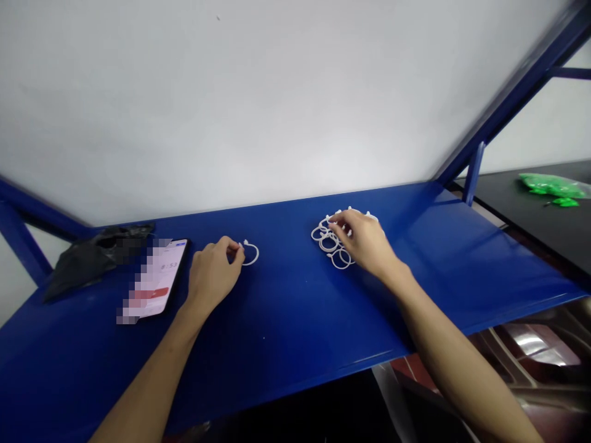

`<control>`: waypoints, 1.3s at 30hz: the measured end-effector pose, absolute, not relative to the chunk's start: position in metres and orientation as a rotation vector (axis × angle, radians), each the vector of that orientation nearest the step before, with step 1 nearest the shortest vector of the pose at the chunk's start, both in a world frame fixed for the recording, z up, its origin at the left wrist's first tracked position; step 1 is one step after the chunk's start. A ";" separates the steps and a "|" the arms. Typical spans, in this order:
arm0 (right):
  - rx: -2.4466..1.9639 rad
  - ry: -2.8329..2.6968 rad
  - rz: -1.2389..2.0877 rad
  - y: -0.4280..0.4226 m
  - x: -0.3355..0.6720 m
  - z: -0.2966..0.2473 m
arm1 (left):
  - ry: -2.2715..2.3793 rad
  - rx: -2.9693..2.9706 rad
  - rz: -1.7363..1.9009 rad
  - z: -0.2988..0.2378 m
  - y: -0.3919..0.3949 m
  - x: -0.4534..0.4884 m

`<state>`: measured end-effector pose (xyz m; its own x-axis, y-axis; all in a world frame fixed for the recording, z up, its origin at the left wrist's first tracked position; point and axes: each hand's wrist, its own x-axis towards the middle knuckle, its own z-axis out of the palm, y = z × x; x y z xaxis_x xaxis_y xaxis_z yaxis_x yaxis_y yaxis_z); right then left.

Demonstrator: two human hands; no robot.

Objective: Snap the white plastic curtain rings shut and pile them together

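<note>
My left hand (216,267) is above the blue shelf with thumb and forefinger pinched on a white loop (252,253), a thin ring with a small knob that looks like a closed cable tie. To the right, a cluster of similar white loops (340,259) lies overlapping on the shelf. My right hand (362,237) reaches over this cluster, its thumb and forefinger pinched together at the edge of one loop. The back of that hand hides part of the cluster.
A lit phone (159,280) lies left of my left hand, beside a crumpled black bag (92,255). Blue frame bars (473,172) rise at both ends of the blue shelf (286,326). Green items in a clear bag (549,184) rest on a dark table at far right.
</note>
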<state>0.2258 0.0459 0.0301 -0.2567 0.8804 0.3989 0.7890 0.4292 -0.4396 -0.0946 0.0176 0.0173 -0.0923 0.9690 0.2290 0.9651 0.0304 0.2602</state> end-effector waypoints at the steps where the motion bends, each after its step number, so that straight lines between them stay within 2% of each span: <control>1: -1.332 -2.121 0.286 0.042 0.216 0.026 | 2.188 2.102 0.648 0.019 0.015 -0.089; 6: -1.034 -2.150 0.677 0.012 0.164 0.010 | 1.841 2.176 1.040 0.019 -0.003 -0.059; 9: -0.990 -2.050 0.764 0.002 0.148 0.006 | 1.697 2.214 1.131 0.014 -0.010 -0.050; 14: -0.969 -2.011 0.695 0.001 0.146 0.006 | 1.638 2.064 1.122 0.010 -0.015 -0.047; 26: -0.730 -2.375 0.412 0.006 0.159 0.009 | 1.423 2.067 1.049 -0.001 -0.015 -0.051; 30: -0.962 -2.307 0.269 0.015 0.165 0.024 | 1.391 2.156 0.960 -0.004 -0.006 -0.049; 36: -1.676 -2.015 -0.101 0.033 0.212 0.053 | 1.598 2.319 0.827 -0.020 0.014 -0.064; 39: -1.949 -1.939 -0.122 0.042 0.241 0.056 | 1.728 2.330 0.807 -0.022 0.022 -0.076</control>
<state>0.2413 0.0423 0.0564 0.0405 0.9436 0.3285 0.9774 0.0308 -0.2090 -0.0760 0.0219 -0.0224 0.2012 0.9193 0.3384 0.8493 -0.3358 0.4073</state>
